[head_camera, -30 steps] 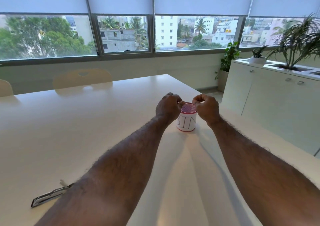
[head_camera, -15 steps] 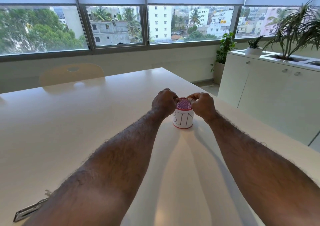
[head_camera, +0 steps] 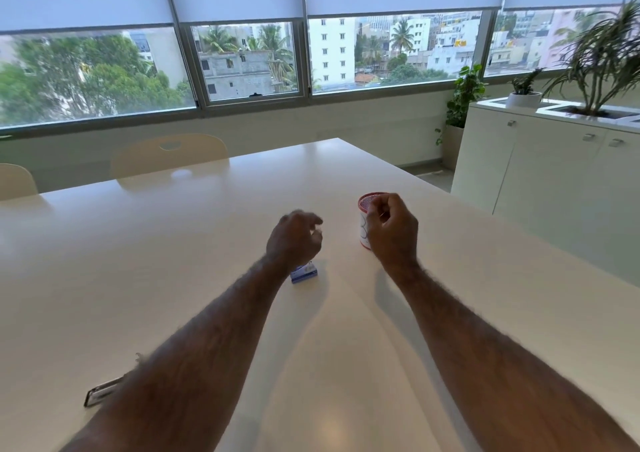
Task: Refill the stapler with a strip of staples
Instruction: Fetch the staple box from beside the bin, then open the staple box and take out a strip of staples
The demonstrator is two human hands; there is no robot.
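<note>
Item 1: long glossy white worktop, 2 cream chairs at its far edge; item 2: small white cylindrical pot with a red rim and red mesh top, standing upright on the worktop, lettering on its side partly hidden; item 3: right hand, in front of and overlapping the pot, fingers curled and pressed together near the rim, thumb against forefinger; what they pinch, if anything, cannot be told; item 4: left hand, blurred, above the worktop, well left of the pot, fingers loosely curled, nothing visible in them; item 5: small blue and white staple box, on the worktop just below the left wrist; item 6: slim grey metal stapler, lying flat near the lower left, partly hidden by the left forearm, well apart from both hands
</note>
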